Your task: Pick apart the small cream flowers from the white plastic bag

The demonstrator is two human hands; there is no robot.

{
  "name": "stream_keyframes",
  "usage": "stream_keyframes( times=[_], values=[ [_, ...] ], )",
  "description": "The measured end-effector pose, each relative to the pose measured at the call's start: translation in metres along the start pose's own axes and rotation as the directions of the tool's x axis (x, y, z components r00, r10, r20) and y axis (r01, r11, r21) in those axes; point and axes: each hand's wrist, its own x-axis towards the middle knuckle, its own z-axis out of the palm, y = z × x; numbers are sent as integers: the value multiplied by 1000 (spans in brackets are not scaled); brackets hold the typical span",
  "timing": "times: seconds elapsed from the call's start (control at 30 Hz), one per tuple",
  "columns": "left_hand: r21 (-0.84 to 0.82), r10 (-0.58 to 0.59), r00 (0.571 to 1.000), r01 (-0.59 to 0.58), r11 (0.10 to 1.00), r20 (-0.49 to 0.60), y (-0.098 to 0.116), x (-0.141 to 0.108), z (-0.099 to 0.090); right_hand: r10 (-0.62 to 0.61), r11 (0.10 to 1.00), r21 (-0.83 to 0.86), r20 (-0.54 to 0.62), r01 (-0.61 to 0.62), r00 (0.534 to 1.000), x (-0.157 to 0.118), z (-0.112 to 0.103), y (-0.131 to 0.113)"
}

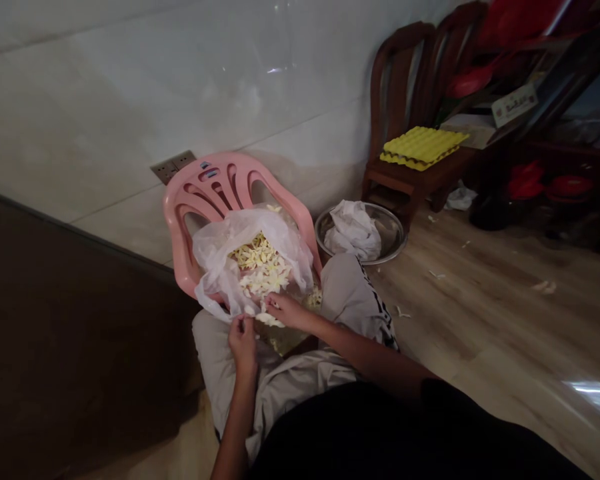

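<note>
A thin whitish plastic bag point(213, 243) lies open on the seat of a pink plastic chair point(180, 200) in front of my knees. Inside it is a heap of cream and yellowish flowers point(263, 263). My left hand point(243, 337) is closed in a pinch at the bag's near edge. Across from it, my right hand point(287, 311) pinches just at the near side of the heap. A short row of white flowers point(269, 320) shows between and just below the hands. What exactly each set of fingertips holds is too small to tell.
Right of the chair, a metal basin point(396, 243) holds a white plastic bag point(353, 230). Yellow egg trays point(423, 147) rest on a wooden chair point(375, 173). A tiled wall point(105, 100) stands behind, with sockets point(173, 167). White scraps point(437, 274) dot the wood floor.
</note>
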Motion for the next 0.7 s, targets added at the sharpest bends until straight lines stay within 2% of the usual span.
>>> stream_keyframes(
  times=[0.1,0.17,0.3,0.47,0.53,0.7],
  values=[
    [-98,-30,972,7,995,-234,1,2,-5,42,999,4,-61,-42,997,3,-6,3],
    [-75,4,965,-24,997,-262,3,2,-6,62,997,40,-92,-59,994,4,-10,6],
    [90,59,988,-47,995,-143,3,1,-4,103,988,123,-44,-97,994,6,-11,7],
    [309,19,996,8,951,-84,0,3,-3,154,971,183,26,-156,988,6,-9,6],
    [302,45,998,-27,953,-51,-1,3,-3,131,975,178,38,-136,991,6,-9,5],
    [73,118,985,-128,989,129,3,-1,0,62,985,157,37,-67,997,6,-9,3]
  ],
)
